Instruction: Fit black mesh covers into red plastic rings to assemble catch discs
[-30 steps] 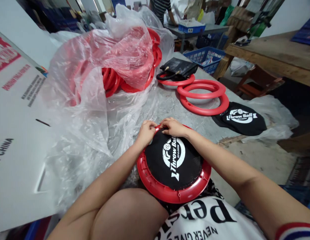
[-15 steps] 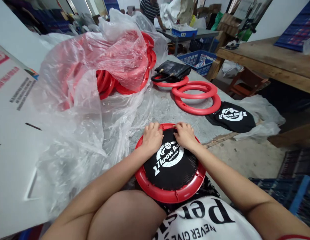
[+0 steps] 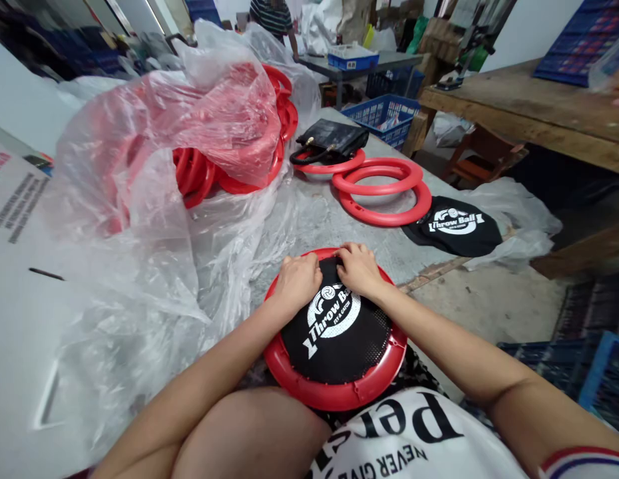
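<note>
A red plastic ring rests on my lap against the table edge, with a black mesh cloth printed "Throw Ball" stretched over it. My left hand and my right hand sit side by side on the far rim. Both have their fingers curled, pinching the edge of the black mesh cloth against the ring.
A clear plastic bag full of red rings fills the table's left. Loose red rings, a black handbag and another printed mesh cloth lie beyond. A white carton stands at left. A wooden bench, blue crates and a person are behind.
Both hands have slid from the rim's far edge slightly inward onto the mesh and drawn closer together. The view has shifted a little to the right.
</note>
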Available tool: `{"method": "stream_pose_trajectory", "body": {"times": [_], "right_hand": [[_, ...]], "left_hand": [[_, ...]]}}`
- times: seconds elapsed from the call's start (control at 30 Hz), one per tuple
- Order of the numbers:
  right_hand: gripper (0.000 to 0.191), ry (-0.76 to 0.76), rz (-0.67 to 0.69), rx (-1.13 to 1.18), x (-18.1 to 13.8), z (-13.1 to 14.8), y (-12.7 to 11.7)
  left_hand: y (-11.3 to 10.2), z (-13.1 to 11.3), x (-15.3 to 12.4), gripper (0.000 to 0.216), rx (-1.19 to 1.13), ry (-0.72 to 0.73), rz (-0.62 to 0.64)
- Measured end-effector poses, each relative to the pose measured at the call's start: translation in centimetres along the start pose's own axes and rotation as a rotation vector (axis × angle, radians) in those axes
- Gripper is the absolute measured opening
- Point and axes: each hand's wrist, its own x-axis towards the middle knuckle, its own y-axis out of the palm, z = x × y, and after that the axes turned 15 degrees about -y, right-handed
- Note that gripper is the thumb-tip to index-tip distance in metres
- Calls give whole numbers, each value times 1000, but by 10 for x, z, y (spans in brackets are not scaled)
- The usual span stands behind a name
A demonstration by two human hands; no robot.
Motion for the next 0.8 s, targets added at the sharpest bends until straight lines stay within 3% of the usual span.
{"method": "stream_pose_trajectory", "body": {"times": [0.2, 0.37, 0.67, 0.8], "right_hand": [[37, -14, 12, -39, 0, 2, 0], [36, -18, 16, -39, 0, 3, -1], [36, -28, -4, -29, -1, 2, -1], [35, -20, 3, -27, 0, 2, -1]], "left_hand": [[-7, -6, 11, 36, -98, -125, 73], [-9, -12, 20, 29, -101, -156, 98], [-20, -18, 23, 22, 123, -121, 93], [-20, -16, 28, 18, 94, -127, 116]]}}
